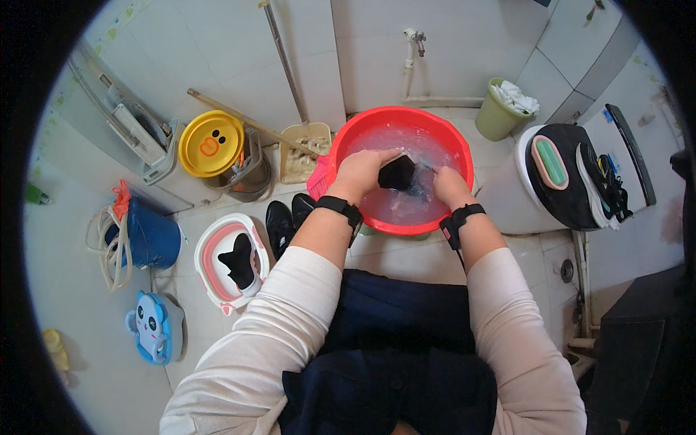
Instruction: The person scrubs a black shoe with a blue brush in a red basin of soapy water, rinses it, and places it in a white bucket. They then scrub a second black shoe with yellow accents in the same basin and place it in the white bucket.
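A red plastic basin (402, 224) of cloudy, sudsy water stands before me on the tiled floor. Over the water my left hand (363, 169) grips a black shoe (397, 173) with a pale sole edge. To its right, my right hand (450, 186) is closed around the end of a thin, light-blue item, perhaps a brush handle, at the shoe's side; its far end is hidden. Both wrists wear black straps.
Left of the basin are black shoes (279, 225), a pink-and-white tub (205, 272), a dustpan (305, 130), a yellow basin (212, 144) and a blue bucket (157, 239). At right, black-and-white sneakers (601, 185) and a green soap dish (550, 162) lie on the toilet lid (560, 209); a green bin (492, 119) stands behind.
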`<act>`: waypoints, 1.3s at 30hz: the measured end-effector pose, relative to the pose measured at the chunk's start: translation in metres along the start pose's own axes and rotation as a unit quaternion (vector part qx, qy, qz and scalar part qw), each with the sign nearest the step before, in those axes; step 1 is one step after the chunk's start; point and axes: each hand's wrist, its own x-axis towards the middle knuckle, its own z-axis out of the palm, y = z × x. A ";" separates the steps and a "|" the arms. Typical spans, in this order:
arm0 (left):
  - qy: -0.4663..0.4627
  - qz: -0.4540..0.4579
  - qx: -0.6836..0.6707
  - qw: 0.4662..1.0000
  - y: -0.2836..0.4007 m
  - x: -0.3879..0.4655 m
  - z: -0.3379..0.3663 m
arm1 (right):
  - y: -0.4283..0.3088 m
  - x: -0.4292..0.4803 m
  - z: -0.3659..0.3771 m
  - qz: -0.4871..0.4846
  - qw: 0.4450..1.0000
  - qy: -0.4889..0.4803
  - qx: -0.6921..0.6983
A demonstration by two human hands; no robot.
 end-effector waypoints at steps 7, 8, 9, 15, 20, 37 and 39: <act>0.047 -0.037 -0.013 0.998 -0.011 0.005 0.006 | -0.043 -0.014 -0.029 -0.132 0.983 0.054 0.116; 0.041 -0.062 -0.013 0.997 -0.012 0.006 0.006 | -0.046 -0.017 -0.030 -0.144 0.978 0.067 0.135; 0.028 -0.067 -0.013 0.997 -0.012 0.006 0.006 | -0.046 -0.020 -0.031 -0.176 0.967 0.085 0.163; 0.004 -0.061 -0.003 0.998 -0.005 0.003 -0.001 | -0.028 -0.027 -0.028 -0.027 0.997 0.015 0.075; 0.022 -0.138 -0.009 0.990 -0.001 0.005 -0.001 | -0.051 -0.027 -0.034 -0.123 0.972 0.124 0.155; 0.078 -0.257 -0.162 0.950 -0.034 0.018 0.037 | -0.049 -0.041 -0.018 -0.187 0.977 0.046 0.090; 0.059 -0.265 -0.222 0.936 -0.041 0.018 0.044 | -0.034 -0.040 -0.017 -0.144 0.986 0.060 0.059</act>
